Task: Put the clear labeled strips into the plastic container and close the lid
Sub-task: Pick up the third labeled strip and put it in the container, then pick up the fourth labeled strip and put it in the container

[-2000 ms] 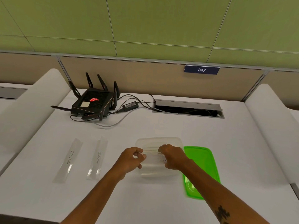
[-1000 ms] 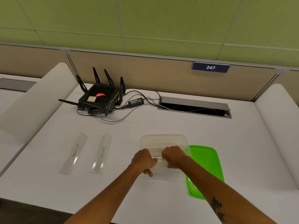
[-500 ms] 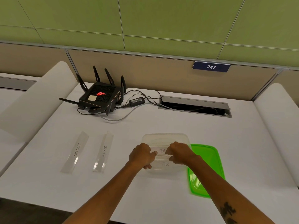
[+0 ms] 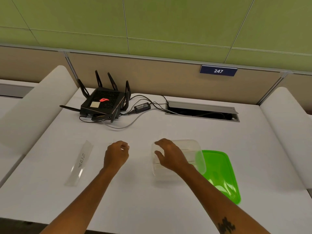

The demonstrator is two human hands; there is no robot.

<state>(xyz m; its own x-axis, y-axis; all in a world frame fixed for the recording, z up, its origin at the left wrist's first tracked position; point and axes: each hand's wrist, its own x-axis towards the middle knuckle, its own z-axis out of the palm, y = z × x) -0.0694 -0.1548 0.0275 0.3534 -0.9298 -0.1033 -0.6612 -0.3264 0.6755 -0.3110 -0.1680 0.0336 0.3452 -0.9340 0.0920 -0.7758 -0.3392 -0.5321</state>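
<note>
The left hand (image 4: 116,155) is curled over the spot where a strip lay; I cannot tell if it holds one. The right hand (image 4: 170,155) rests open on the plastic container (image 4: 200,159). The green lid (image 4: 221,174) lies beside it. The Zebra strip (image 4: 79,163) lies near the desk's (image 4: 135,196) left edge.

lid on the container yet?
No. The green lid lies flat on the table to the right of the open plastic container, partly tucked under its edge.
</note>
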